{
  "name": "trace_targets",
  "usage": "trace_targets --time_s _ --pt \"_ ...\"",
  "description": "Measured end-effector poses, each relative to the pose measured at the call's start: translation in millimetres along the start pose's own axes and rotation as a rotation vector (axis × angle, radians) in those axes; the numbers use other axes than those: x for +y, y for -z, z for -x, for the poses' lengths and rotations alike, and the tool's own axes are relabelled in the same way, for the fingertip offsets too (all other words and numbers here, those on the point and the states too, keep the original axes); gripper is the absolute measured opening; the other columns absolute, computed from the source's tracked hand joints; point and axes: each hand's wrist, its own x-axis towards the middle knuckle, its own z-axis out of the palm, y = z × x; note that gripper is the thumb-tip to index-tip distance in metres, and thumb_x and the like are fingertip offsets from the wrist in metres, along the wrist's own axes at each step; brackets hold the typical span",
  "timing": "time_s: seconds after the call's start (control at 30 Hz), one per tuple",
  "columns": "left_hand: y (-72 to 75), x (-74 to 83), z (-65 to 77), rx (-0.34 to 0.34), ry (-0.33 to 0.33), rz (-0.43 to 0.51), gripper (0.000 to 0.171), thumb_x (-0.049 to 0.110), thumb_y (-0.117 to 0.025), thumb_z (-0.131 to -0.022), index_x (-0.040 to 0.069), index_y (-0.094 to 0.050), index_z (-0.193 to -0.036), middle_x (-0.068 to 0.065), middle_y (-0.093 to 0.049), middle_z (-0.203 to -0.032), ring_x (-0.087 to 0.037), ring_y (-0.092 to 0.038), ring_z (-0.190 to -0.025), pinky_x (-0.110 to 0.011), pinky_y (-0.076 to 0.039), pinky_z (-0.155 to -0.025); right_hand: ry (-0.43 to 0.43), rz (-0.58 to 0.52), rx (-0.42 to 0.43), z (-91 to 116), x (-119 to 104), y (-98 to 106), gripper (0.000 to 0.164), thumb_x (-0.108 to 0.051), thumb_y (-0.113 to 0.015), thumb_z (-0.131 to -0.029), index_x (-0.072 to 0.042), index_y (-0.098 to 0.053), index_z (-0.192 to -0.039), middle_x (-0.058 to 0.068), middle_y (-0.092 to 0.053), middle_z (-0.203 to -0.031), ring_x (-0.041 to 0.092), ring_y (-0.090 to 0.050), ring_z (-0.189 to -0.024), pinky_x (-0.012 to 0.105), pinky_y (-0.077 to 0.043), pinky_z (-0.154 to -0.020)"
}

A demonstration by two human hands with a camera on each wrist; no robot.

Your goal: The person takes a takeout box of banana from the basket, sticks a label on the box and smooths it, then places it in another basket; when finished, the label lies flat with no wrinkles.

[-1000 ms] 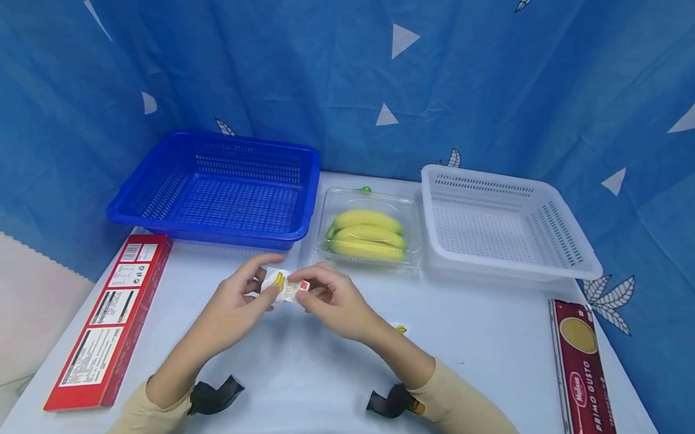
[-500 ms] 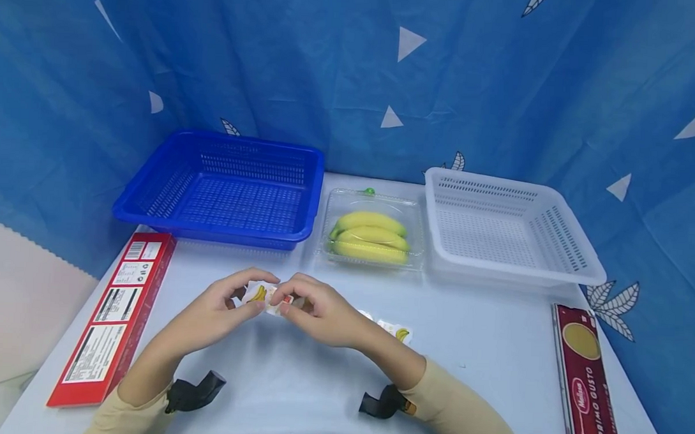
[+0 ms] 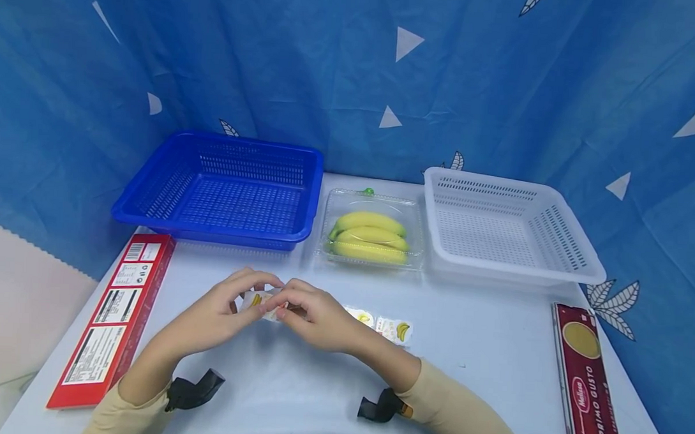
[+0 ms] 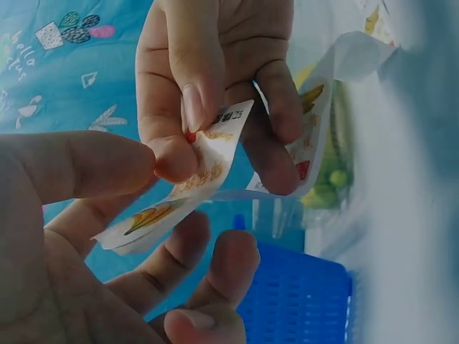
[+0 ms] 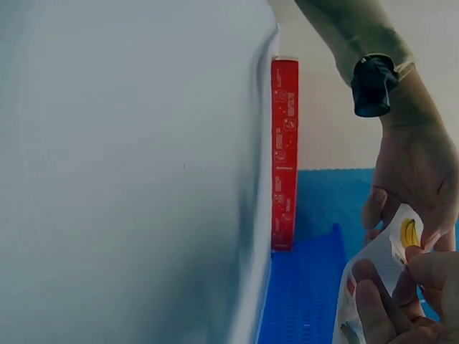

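A white strip of banana stickers [image 3: 256, 300] is held up between both hands over the middle of the table. My left hand [image 3: 220, 311] pinches its left end between thumb and fingers. Right beside it, my right hand [image 3: 321, 318] pinches the same strip, fingertips nearly meeting the left ones. In the left wrist view the strip [image 4: 208, 168] bends through the right fingers and curls back behind them. More of the strip [image 3: 398, 330] shows beyond the right forearm. The right wrist view shows a banana print [image 5: 409, 233] close to the fingertips.
Behind the hands stand a blue basket [image 3: 238, 232], a clear lidded box [image 3: 332, 204] with bananas [image 3: 370, 234] inside, and a white basket [image 3: 512, 267]. A red carton [image 3: 105, 323] lies at the left, a dark red pasta pack [image 3: 586, 378] at the right.
Both hands have shifted left and slightly toward me with the sticker strip. The right fingertips have come closer to the left ones. More of the strip shows past the right forearm.
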Motion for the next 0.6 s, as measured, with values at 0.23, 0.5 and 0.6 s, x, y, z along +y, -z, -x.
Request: trace_targets --time_s 0.23,0.5,0.6 --pt "-0.1 -1.2 0.0 -0.026 0.068 -0.019 0.02 0.019 -0.061 -0.098 0.03 -0.067 -0.113 0.01 -0.066 -0.115 -0.012 -0.054 -0.099 -0.031 -0.045 -0.078 0.004 -0.046 0.009 0.0 5.0 -4.7 0.022 -0.017 -0.054 -0.103 -0.013 -0.071 -0.117 0.0 -0.063 -0.106 0.004 -0.053 -0.087 0.017 -0.05 -0.075" --pt "3.5 -9.7 3.2 -0.094 0.169 0.02 0.02 0.016 -0.063 -0.094 0.021 -0.066 -0.113 0.003 -0.065 -0.105 -0.018 -0.053 -0.091 -0.029 -0.046 -0.07 0.003 -0.03 0.014 2.1 7.7 -5.4 0.02 -0.013 -0.056 -0.101 -0.012 -0.071 -0.114 0.001 -0.062 -0.102 0.004 -0.05 -0.083 0.017 -0.048 -0.073" --pt "5.0 -14.4 5.1 -0.129 0.212 0.037 0.02 0.024 -0.064 -0.095 0.019 -0.064 -0.115 0.001 -0.064 -0.097 -0.017 -0.055 -0.083 -0.027 -0.045 -0.06 0.004 -0.035 0.016 2.1 8.8 -6.3 0.02 -0.014 -0.055 -0.102 -0.011 -0.071 -0.114 0.001 -0.062 -0.102 0.003 -0.05 -0.083 0.017 -0.048 -0.072"
